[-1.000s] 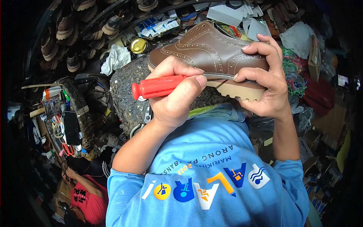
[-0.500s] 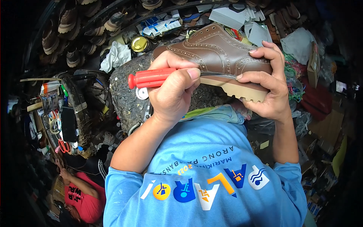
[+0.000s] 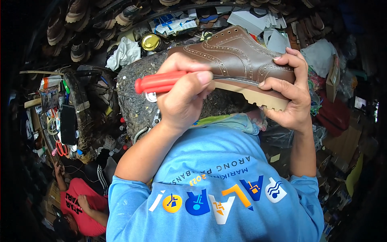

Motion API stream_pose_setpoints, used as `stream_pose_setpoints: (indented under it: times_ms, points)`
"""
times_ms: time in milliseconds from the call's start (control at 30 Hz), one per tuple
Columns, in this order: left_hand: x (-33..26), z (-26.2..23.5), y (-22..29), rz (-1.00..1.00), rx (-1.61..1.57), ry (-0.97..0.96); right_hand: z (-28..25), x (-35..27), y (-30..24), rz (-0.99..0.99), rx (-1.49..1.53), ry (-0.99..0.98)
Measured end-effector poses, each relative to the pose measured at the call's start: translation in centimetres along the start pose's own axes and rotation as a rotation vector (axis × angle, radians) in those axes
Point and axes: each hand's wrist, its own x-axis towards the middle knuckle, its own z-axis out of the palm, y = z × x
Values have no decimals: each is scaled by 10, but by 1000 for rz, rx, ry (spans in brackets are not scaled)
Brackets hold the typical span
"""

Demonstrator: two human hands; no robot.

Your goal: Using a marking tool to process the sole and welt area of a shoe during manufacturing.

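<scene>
Our left hand is closed in a fist around the red handle of a tool, thumb laid along the top; the handle lies nearly level and juts out to the left of the fist, while its thin metal shaft runs right, to the seam where the upper meets the sole of a brown leather shoe. Our right hand clasps the heel end of that shoe, thumb on the tan lugged sole and fingers curled over the brogued upper, holding it on its side with the sole turned toward us, above a rough grey stone-like block that sits just in front of the chest. Both forearms rise from the sleeves of a blue shirt printed with coloured emblems. Beyond the block lie a crumpled white cloth, a round gold tin lid and scattered papers. Rows of shoes fill the upper left. At left, a cluttered bench carries small tools and cables. At lower left, another person in a red shirt sits low, well apart from our hands.
</scene>
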Motion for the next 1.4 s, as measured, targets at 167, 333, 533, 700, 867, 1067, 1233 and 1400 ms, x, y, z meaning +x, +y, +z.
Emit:
stream_pose_setpoints:
  times_ms: [167,333,533,700,867,1067,1233,1400]
  points:
    - [-17,-44,37,237,399,318,0,1,4,7,-1,-10]
    - [-37,-119,63,137,788,470,-3,5,1,-24,0,-14]
    - [-48,-146,58,13,987,462,0,3,0,-34,-5,-3]
    - [-44,-146,49,74,1011,457,0,2,-1,-29,-22,-4]
    - [-41,-149,44,73,1071,479,-1,0,-3,-10,-31,-6]
    - [-43,-138,52,105,926,433,-1,2,-2,-16,-14,-6]
    - [-26,-49,47,150,427,105,-3,2,-6,1,-38,-9]
    - [-13,9,17,-58,279,23,-3,4,-10,0,-35,-9]
